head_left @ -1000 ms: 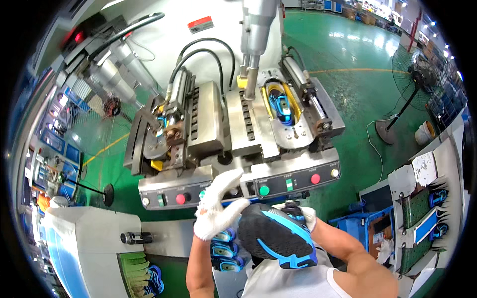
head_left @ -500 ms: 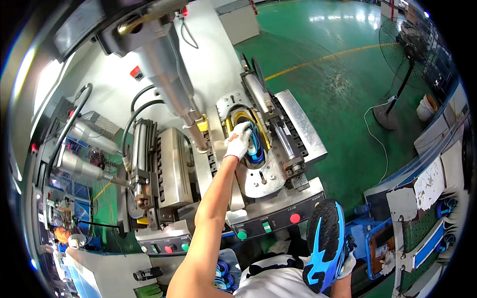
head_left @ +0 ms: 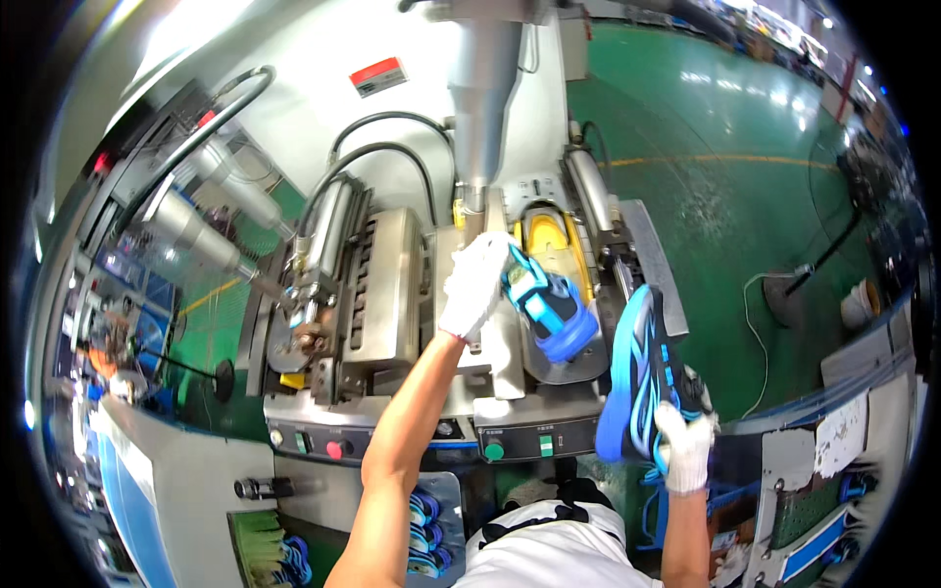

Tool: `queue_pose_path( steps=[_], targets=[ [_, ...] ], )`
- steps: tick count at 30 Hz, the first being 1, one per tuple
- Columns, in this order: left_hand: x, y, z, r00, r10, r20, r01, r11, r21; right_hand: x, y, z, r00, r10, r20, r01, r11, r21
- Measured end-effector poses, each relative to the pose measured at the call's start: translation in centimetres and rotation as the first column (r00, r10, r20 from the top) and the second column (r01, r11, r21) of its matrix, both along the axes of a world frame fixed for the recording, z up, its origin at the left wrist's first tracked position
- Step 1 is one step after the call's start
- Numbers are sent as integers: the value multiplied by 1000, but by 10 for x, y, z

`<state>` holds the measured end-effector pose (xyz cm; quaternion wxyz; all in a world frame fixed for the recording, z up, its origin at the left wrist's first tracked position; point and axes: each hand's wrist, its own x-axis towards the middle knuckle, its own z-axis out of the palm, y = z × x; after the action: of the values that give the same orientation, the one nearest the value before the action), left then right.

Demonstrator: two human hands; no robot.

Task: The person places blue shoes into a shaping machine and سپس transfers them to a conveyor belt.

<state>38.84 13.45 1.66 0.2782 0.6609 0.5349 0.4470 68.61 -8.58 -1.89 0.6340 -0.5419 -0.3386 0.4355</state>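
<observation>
My left hand (head_left: 476, 286), in a white glove, is closed on the near-side edge of a blue and black sports shoe (head_left: 559, 318). That shoe is tilted above the metal bed of the right-hand press station, apart from the yellow mould (head_left: 549, 238) behind it. My right hand (head_left: 686, 443), also gloved, grips a second blue and black shoe (head_left: 633, 377) to the right of the machine. This one stands nearly on end, its blue sole edge toward the left. Part of the right hand's grip is hidden behind the shoe.
A thick steel ram (head_left: 482, 103) hangs over the machine's middle. The left station has a metal block (head_left: 385, 294) and cylinders. Green and red buttons line the front panel (head_left: 520, 443). Below, a tray (head_left: 447, 500) holds several blue items. A standing fan is at far right.
My left hand has lifted the shoe out of the yellow mould toward me. The right hand has raised its shoe and turned it, so the side shows instead of the sole. The view has shifted.
</observation>
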Motion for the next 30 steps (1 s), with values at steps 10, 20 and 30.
queue_pose_path(
  steps=[10, 20, 30],
  targets=[
    [-112, -327, 3, 947, 238, 216, -175, 946, -274, -116, 319, -16, 300, 504, 810, -207, 863, -460],
    [-117, -661, -99, 257, 757, -601, -966, 198, -164, -94, 389, -143, -147, 378, 914, -166, 902, -400],
    [-109, -742, -284, -79, 914, -397, -982, -139, -124, -209, 96, -70, 40, -92, 995, -814, 575, 86]
  ],
)
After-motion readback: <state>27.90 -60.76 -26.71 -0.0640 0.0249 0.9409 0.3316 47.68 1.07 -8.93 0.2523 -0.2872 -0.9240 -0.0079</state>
